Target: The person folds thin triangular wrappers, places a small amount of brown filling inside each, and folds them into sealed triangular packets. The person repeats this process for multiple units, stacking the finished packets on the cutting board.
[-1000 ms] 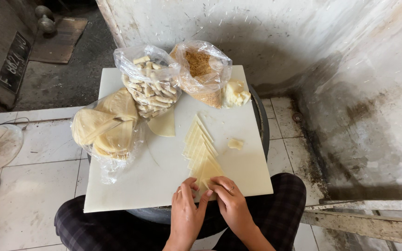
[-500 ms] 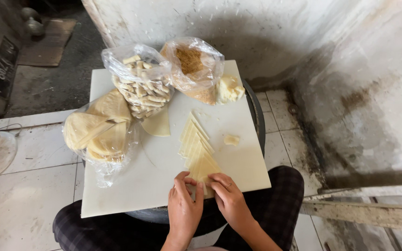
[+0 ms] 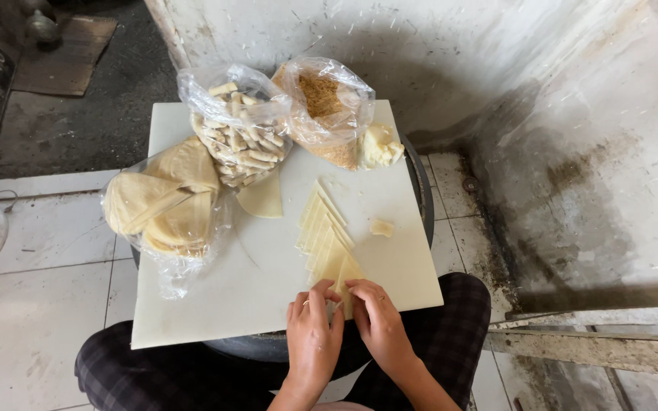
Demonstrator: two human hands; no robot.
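Head camera, looking steeply down, close over white board [image 3: 268, 289].

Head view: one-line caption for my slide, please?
Both hands, left hand and right hand, pinch a pale dough sheet on a white board, bags of food behind.

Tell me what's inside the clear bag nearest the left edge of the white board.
The bag holds round, pale dough sheets, folded and overlapping. How many are stacked underneath cannot be seen, since the top ones cover them.
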